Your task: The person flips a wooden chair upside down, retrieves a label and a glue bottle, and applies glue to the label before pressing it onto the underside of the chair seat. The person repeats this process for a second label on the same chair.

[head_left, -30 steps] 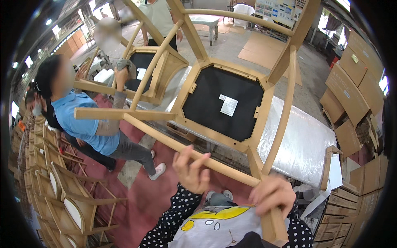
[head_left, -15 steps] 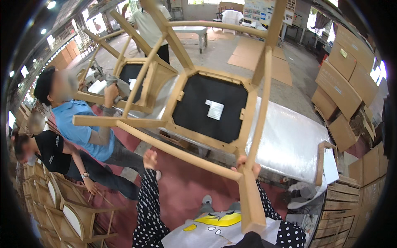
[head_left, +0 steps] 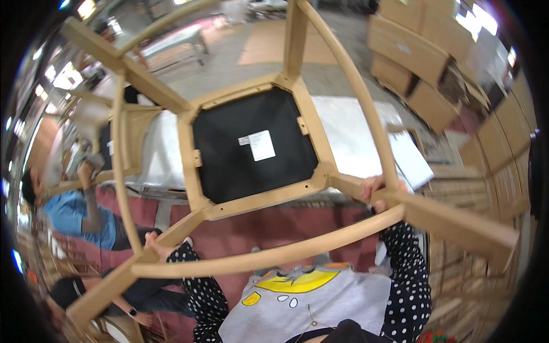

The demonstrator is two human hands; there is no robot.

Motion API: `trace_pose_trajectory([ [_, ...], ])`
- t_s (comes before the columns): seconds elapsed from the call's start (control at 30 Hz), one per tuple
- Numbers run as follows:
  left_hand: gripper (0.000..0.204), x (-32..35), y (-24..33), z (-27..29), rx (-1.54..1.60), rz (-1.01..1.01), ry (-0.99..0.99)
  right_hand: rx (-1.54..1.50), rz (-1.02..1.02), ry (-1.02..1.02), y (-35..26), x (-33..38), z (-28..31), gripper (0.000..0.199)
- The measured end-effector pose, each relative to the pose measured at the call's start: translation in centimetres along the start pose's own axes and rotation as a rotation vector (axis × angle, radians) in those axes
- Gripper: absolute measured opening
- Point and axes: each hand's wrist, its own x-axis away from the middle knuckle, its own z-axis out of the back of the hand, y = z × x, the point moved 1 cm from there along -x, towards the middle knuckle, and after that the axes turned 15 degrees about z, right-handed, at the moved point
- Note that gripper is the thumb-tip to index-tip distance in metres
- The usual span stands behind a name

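Note:
A light wooden chair [head_left: 260,207] is upside down in front of me, its legs and round stretchers pointing up toward me. Its black seat underside [head_left: 229,166] carries a white label [head_left: 262,145]. My left hand [head_left: 160,247] is closed around the near left leg, just above the seat frame. Around the near right leg, close to where the stretchers join it, my right hand [head_left: 376,191] is closed too. Beneath the chair lies a bench top [head_left: 349,123] covered in clear plastic wrap.
To the left, a co-worker in a blue shirt [head_left: 80,214] holds a tool beside another upturned chair [head_left: 128,131]. A person in black [head_left: 66,291] bends at the lower left. Cardboard boxes [head_left: 406,48] are stacked at the right, near a wooden slatted pallet [head_left: 457,228].
My left hand, free before, now grips the near left leg. The chair has turned relative to me, and my view has shifted to the right.

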Motion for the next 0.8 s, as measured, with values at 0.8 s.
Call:
trace_pose_trajectory([
  [0.8,0.054,2.1,1.5,-9.4,-0.119,-0.501,-0.583,0.417,0.257,0.460,10.7,9.2,-6.1,0.067],
])
